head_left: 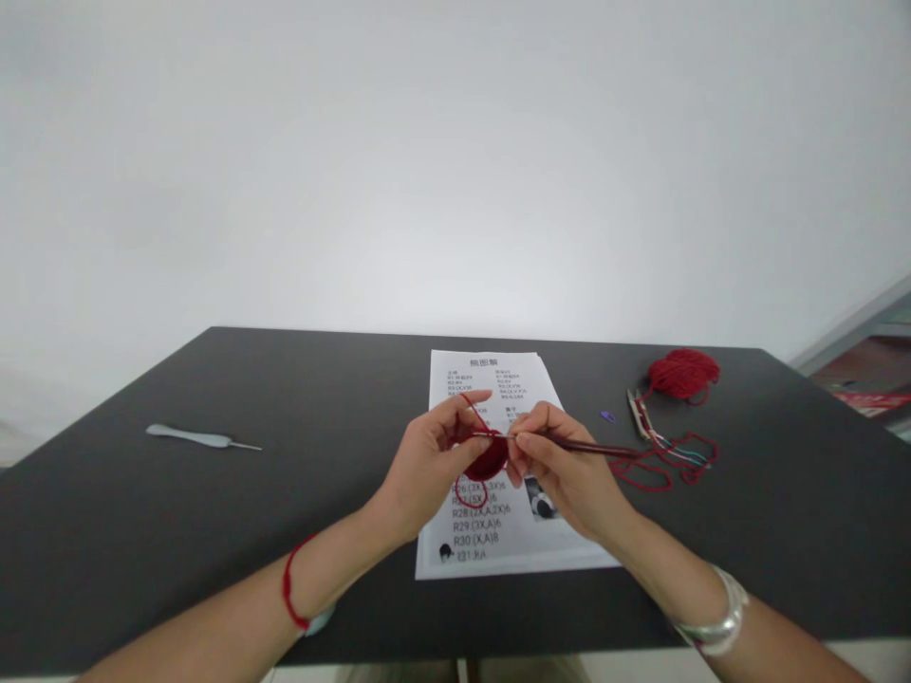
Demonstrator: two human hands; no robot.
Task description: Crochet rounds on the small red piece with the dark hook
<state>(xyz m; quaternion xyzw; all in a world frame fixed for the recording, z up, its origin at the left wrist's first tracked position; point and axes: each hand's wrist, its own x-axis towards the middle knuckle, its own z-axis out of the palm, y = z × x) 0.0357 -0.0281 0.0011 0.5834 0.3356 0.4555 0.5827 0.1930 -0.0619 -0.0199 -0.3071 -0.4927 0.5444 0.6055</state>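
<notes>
My left hand [427,465] pinches a small round piece of red crochet [490,461], with red yarn looped over its raised forefinger. My right hand [562,470] grips a crochet hook with a dark brown handle [590,447], and its metal tip meets the red piece at the fingers of my left hand. A red yarn strand runs from the work towards a ball of red yarn [683,374] at the right. Beneath both hands lies a printed pattern sheet [491,541] with rows of text and small pictures.
A pale blue crochet hook [203,437] lies on the dark table [135,531] at the left. A purple stitch marker [606,415] and a slim metal tool [639,415] with coloured strands lie at the right. Shelving with red items [868,379] stands beyond the table.
</notes>
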